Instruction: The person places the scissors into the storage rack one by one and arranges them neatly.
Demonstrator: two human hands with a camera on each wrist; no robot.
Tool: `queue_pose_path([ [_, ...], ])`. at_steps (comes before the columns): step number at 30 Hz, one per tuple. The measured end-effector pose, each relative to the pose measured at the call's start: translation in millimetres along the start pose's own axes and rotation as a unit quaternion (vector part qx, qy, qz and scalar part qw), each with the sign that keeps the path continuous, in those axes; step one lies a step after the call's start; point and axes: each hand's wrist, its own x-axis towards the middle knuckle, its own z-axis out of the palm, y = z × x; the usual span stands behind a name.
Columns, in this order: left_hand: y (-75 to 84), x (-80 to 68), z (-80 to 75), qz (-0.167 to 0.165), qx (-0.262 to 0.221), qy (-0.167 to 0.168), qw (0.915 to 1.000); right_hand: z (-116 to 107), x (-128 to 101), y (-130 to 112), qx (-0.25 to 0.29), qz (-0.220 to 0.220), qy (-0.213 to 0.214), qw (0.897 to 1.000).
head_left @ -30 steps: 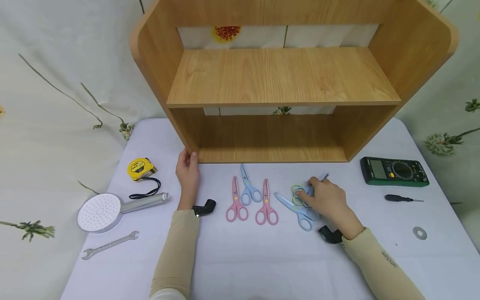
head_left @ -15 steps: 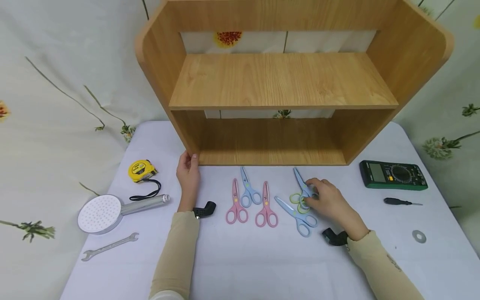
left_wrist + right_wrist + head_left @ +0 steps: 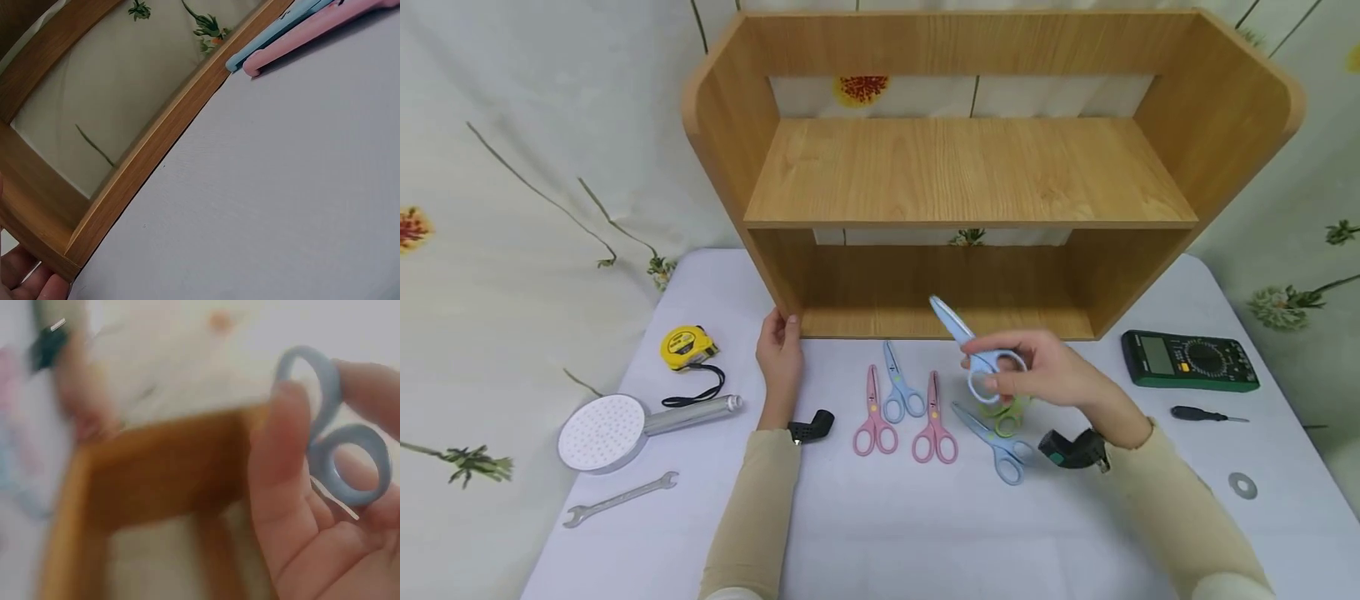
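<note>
Right hand (image 3: 1045,371) pinches blue scissors (image 3: 973,350) by the handles, blades pointing up-left.

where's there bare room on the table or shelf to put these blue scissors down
Both boards of the wooden shelf are bare. The table is free along its near edge, between the sleeves. It is crowded before the shelf: pink scissors, more scissors, and the right hand holding the blue scissors.

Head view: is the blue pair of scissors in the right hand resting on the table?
No: the right hand holds the blue scissors lifted above the table, blades pointing toward the wooden shelf.
</note>
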Motion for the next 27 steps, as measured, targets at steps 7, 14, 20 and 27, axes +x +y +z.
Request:
queue_pose_path([
  [7, -0.4, 0.7, -1.7, 0.003, 0.003, 0.004, 1.0, -6, 135, -113, -0.144, -0.067, 0.029, 0.987],
  [14, -5.5, -2.5, -0.1, 0.005, -0.012, 0.003, 0.9999, 17, 257, -108, -0.381, 0.033, 0.035, 0.923],
  [20, -2.4, -2.3, 2.8, 0.022, -0.018, -0.001, 0.9996, 23, 266, -101, -0.444, 0.06, 0.052, 0.892],
  [27, 6.4, -0.4, 1.3, 0.019, -0.013, -0.008, 0.9997, 16, 191, -92, -0.311, -0.185, 0.173, 0.916],
])
